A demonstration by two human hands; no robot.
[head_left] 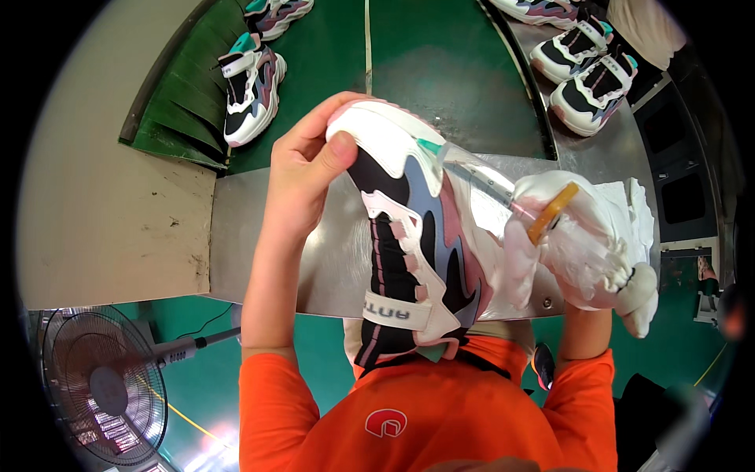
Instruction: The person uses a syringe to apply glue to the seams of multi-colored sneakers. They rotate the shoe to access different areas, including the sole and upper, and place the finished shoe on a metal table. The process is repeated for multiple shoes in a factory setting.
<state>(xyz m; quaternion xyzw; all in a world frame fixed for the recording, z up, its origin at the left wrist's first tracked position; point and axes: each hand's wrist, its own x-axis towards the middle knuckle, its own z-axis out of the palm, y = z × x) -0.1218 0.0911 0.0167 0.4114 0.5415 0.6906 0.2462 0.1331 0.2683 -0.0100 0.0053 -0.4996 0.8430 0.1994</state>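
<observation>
Bare left hand [303, 169] grips the toe end of a chunky sneaker [417, 236], thumb pressed on the white sole, the shoe's heel against the orange shirt [409, 417]. At three o'clock of the shoe, the right hand [582, 236], in a white glove, holds a clear syringe [472, 177], its green tip touching the sole edge. Beneath lies a metal table [259, 236]. At eleven o'clock, another sneaker [250, 86] rides the green belt [440, 71]; at one o'clock, a pair [586, 75] sits together. A fan [102, 385] stands at seven o'clock.

A chunky white, black, pink and grey-blue sneaker [417, 236] held upright above the metal table, toe up, heel against the orange shirt
</observation>
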